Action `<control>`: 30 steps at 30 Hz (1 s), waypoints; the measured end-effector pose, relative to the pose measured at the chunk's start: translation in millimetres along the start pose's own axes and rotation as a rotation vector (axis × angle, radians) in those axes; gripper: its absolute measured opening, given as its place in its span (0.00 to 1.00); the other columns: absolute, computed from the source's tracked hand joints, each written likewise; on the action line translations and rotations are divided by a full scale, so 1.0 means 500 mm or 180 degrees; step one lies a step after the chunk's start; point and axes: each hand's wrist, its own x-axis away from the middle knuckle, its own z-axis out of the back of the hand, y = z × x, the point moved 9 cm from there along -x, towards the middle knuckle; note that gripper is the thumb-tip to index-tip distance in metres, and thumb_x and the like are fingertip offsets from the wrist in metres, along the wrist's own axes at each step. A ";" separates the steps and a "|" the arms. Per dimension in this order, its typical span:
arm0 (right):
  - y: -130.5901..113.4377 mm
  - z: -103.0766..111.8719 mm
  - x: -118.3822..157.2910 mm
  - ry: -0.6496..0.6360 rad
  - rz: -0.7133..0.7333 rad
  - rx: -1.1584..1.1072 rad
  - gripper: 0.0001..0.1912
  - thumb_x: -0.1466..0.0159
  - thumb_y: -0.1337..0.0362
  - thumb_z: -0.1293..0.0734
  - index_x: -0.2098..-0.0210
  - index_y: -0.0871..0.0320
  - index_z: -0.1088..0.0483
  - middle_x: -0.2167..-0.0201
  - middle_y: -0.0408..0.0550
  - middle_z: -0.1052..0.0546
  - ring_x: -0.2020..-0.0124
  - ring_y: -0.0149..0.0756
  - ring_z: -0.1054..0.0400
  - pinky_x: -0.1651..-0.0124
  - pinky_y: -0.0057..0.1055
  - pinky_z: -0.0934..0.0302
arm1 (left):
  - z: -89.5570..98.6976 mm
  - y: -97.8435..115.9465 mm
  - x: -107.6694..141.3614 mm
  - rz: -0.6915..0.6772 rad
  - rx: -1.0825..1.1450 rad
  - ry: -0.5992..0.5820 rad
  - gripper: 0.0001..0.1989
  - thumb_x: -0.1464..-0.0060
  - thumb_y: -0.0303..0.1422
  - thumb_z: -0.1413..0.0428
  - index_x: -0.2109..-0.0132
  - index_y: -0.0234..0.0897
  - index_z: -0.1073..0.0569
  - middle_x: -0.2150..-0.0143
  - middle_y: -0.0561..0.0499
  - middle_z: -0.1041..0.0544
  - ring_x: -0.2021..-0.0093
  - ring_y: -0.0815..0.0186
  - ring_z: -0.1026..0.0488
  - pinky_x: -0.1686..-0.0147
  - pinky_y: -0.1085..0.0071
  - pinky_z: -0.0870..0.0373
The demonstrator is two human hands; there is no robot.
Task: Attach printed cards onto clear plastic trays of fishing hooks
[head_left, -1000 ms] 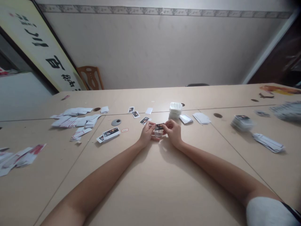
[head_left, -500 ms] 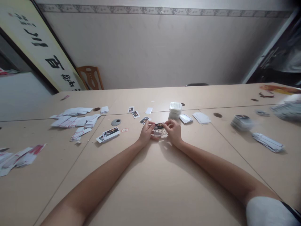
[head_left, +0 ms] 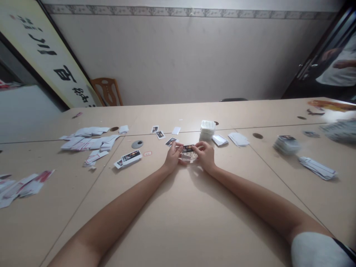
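Between my two hands is a small clear plastic box (head_left: 189, 155) with a dark printed card (head_left: 188, 148) at its upper side. My left hand (head_left: 173, 157) grips the left end, thumb at the card's edge and fingers beneath. On the right end, my right hand (head_left: 205, 154) pinches the card's corner with thumb and forefinger. A stack of clear boxes (head_left: 207, 128) stands just behind my right hand. One printed card (head_left: 171, 141) lies just beyond my left hand.
White paper slips (head_left: 89, 142) are spread on the left, with printed cards (head_left: 131, 157) nearer. White cards (head_left: 238, 139) lie right of the box stack. Farther right are more boxes (head_left: 286, 144) and folded papers (head_left: 317, 168). A person in white (head_left: 338, 68) is at the upper right.
My hands and the box have hardly moved. At the upper right, the person's white clothing and arms show more clearly, and the blur over the table's right edge has shifted.
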 end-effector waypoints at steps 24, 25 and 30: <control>0.009 -0.001 0.007 -0.0001 -0.0364 -0.0277 0.16 0.45 0.52 0.27 0.73 0.59 0.28 0.80 0.45 0.25 0.81 0.35 0.31 0.78 0.30 0.38 | 0.000 0.001 -0.001 -0.0067 -0.0063 -0.0060 0.26 0.49 0.52 0.39 0.57 0.38 0.39 0.57 0.44 0.23 0.71 0.60 0.20 0.84 0.69 0.24; 0.010 -0.001 0.007 0.0000 -0.0374 -0.0282 0.16 0.45 0.52 0.26 0.73 0.58 0.28 0.80 0.45 0.25 0.81 0.35 0.31 0.79 0.30 0.38 | 0.000 0.002 -0.001 -0.0075 -0.0065 -0.0058 0.26 0.49 0.52 0.39 0.57 0.38 0.39 0.57 0.44 0.23 0.71 0.60 0.20 0.84 0.69 0.24; 0.012 0.002 0.008 0.0030 -0.0371 -0.0274 0.15 0.45 0.52 0.26 0.74 0.58 0.28 0.79 0.45 0.24 0.81 0.35 0.31 0.78 0.30 0.37 | -0.001 0.003 0.000 -0.0089 -0.0077 -0.0047 0.26 0.49 0.52 0.38 0.57 0.37 0.38 0.57 0.44 0.23 0.71 0.61 0.20 0.83 0.69 0.24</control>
